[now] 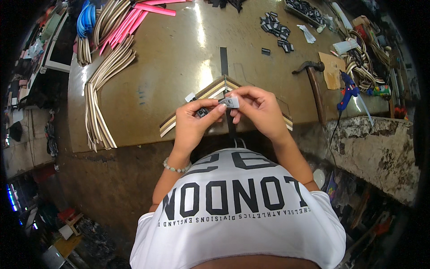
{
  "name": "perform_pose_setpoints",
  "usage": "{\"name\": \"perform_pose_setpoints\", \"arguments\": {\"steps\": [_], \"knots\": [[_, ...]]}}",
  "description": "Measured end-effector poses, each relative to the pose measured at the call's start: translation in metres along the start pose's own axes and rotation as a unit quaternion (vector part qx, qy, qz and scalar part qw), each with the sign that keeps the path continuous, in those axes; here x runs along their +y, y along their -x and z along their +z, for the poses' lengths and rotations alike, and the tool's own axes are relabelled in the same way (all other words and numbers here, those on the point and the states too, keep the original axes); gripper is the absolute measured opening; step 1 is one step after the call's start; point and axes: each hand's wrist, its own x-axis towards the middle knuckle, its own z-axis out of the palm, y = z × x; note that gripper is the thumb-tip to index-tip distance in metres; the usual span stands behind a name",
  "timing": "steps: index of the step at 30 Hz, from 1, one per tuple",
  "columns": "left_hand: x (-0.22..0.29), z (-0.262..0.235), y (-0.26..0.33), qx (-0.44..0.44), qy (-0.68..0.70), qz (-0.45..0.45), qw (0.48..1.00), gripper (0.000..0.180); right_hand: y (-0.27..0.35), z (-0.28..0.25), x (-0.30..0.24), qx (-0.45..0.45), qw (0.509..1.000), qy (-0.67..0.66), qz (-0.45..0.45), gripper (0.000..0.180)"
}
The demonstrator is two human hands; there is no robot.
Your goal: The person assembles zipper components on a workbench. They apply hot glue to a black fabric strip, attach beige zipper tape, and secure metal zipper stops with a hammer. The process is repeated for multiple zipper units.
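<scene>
My left hand (pixel 193 120) and my right hand (pixel 260 110) meet above the near edge of a brown worktable (pixel 179 58). Together they pinch a small grey rectangular tag (pixel 230 102) between thumbs and fingertips. A small black piece (pixel 202 112) shows under my left fingers. Beneath the hands lies a striped beige and brown strap (pixel 210 92) folded into a V shape, with a black strip (pixel 224 60) running away from its tip. A bead bracelet (pixel 175 168) circles my left wrist.
Bundles of beige striped straps (pixel 105 85), pink strips (pixel 143 13) and blue strips (pixel 85 20) lie at the table's far left. Small black pieces (pixel 275 29) are scattered far right. A hammer (pixel 313 85), a blue glue gun (pixel 347 92) and coiled straps (pixel 363 67) sit right.
</scene>
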Motion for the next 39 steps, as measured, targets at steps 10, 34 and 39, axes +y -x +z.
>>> {"name": "perform_pose_setpoints", "arguments": {"steps": [10,34,39], "knots": [[0.013,0.010,0.007,0.019,-0.105,0.024,0.994,0.019,0.009,-0.008,0.005,0.024,1.000,0.010,0.013,0.023],[0.008,-0.002,-0.003,0.027,-0.187,-0.010,0.982,0.021,-0.015,-0.018,0.006,0.011,0.994,0.073,0.081,0.021],[0.002,0.000,-0.036,0.056,-0.340,0.113,0.932,0.020,-0.048,-0.032,0.007,0.021,0.968,0.241,0.067,0.023]]}}
